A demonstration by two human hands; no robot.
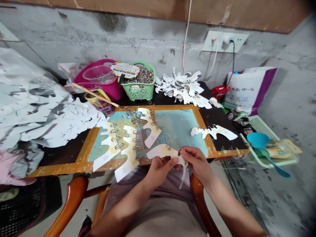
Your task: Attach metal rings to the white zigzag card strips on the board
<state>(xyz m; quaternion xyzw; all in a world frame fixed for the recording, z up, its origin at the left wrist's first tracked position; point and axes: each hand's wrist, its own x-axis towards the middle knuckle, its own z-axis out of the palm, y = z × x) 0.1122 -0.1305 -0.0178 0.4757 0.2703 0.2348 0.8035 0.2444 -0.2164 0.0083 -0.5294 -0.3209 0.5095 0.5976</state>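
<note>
My left hand (pixel 161 169) is closed on a white cut-out piece (pixel 160 151) with yellowish glue marks, near the table's front edge. A metal ring (pixel 169 145) stands up from that piece. My right hand (pixel 195 161) pinches at the piece's right end, with another ring (pixel 180 151) at its fingertips. A narrow strip of the piece hangs down below my fingers. Several similar cut-outs with rings lie to the left, one of them a white piece (pixel 128 151) overhanging the front edge. Loose metal rings (pixel 134 115) are heaped behind them. One more ringed piece (pixel 213 131) lies to the right.
A green basket (pixel 138 90) full of rings and a magenta basket (pixel 98 77) stand at the back. An open can (pixel 100 102) has a wooden stick across it. White cut-outs are piled at left (pixel 44 105) and back right (pixel 182 87). A pale green tray (pixel 271 131) sits far right.
</note>
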